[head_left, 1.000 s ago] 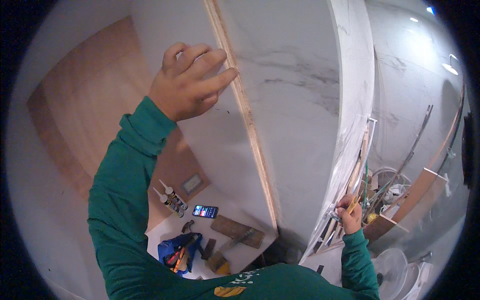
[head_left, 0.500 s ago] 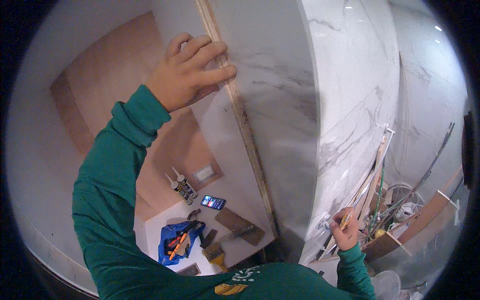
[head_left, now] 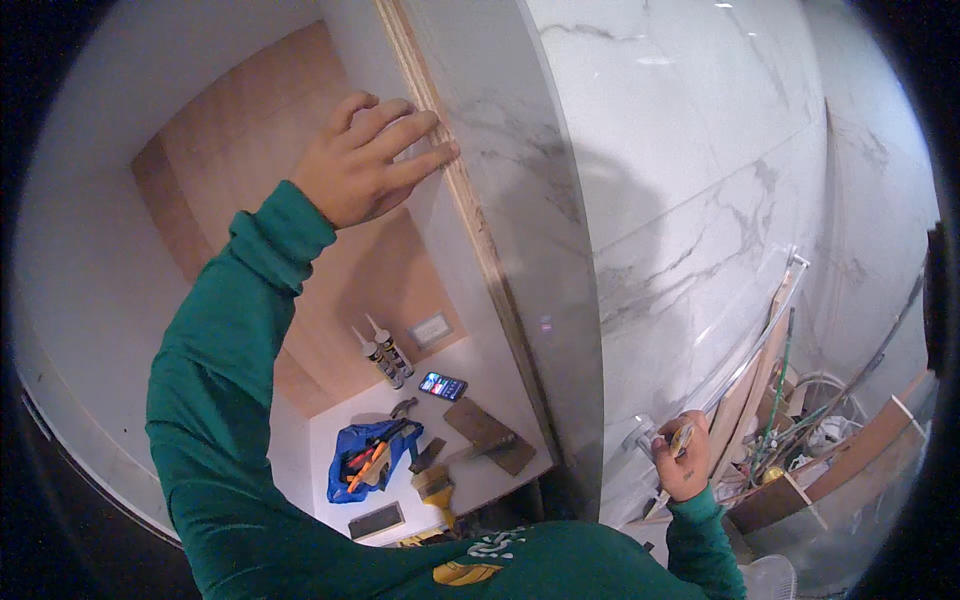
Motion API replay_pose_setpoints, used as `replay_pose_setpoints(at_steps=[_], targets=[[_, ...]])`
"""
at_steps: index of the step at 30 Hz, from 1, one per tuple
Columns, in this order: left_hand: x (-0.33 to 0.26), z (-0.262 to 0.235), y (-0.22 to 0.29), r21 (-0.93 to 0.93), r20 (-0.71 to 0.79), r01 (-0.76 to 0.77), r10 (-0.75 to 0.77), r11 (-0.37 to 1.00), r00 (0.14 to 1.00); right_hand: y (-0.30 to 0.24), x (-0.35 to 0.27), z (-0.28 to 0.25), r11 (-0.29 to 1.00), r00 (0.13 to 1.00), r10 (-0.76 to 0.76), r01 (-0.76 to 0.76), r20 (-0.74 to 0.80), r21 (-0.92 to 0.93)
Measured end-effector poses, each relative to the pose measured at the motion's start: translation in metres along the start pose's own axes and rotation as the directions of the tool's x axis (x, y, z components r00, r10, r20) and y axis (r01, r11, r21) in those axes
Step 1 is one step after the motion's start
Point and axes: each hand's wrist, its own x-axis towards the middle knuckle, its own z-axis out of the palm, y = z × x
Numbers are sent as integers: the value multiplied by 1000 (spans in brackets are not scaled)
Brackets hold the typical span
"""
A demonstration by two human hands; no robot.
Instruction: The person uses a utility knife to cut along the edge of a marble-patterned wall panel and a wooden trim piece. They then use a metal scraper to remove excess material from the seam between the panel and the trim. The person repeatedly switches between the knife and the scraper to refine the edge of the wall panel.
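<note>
From the head view, the left hand lies open, fingers flat against the raw plywood edge strip of the tall white marble-patterned panel, which stands upright beside the wood-lined recess. The right hand, low at the panel's face, is closed on a small yellowish tool. The panel looks heavy, stiff, slick-faced and chip-prone; its bare edge seems the safest hold. Sealant tubes and a blue tool bag lie below.

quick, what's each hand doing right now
Left hand: open, fingers pressed flat on the plywood panel edge.
Right hand: closed around a small yellowish tool.
</note>
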Motion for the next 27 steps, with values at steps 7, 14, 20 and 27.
replay_pose_setpoints(at_steps=[7, 14, 20, 27], targets=[[13, -7, 2, -17, 55, 31, -30, 999, 998, 6, -3, 1, 1000, 1000, -20, 20, -3, -21], [11, -18, 17, -214, 88, 174, -158, 961, 984, 7, -3, 3, 1000, 1000, -4, 4, -13, -2], [24, 15, 46, -618, -65, 531, -710, 580, 701, 7, -2, 4, 999, 999, -44, 45, -21, 14], [39, 36, 66, -730, -5, 604, -887, 318, 461, 5, -2, 4, 997, 996, -82, 82, -28, -12]])
